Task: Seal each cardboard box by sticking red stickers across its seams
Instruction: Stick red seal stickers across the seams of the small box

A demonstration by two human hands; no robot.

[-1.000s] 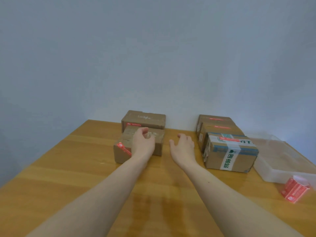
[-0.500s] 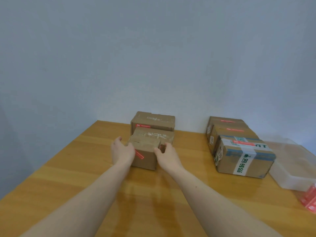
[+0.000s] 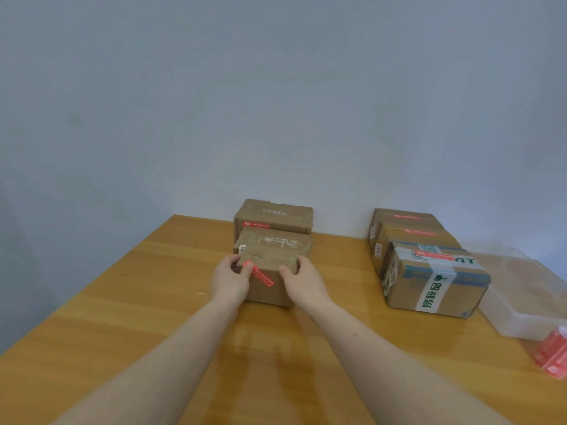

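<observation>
A small cardboard box [image 3: 271, 259] lies on the wooden table [image 3: 122, 302], a red sticker [image 3: 262, 276] slanting across its near face. My left hand [image 3: 230, 279] grips its left end, thumb on the sticker's upper tip. My right hand [image 3: 302, 282] grips its right end. Behind it, touching the wall, stands another box [image 3: 273, 214] with a red sticker on its front. To the right sit three boxes in a row: the nearest [image 3: 435, 280] with white and blue tape and a red sticker on top, two plain ones [image 3: 408, 231] behind with red stickers.
A clear plastic tray [image 3: 524, 296] lies at the right edge of the table. A stack of red stickers [image 3: 552, 352] lies in front of it near the frame's right edge. A grey-blue wall closes off the table's far side.
My left hand left the box's top and my right came in from the bare table; both now grip its ends. The box has turned and come nearer. The view has shifted left.
</observation>
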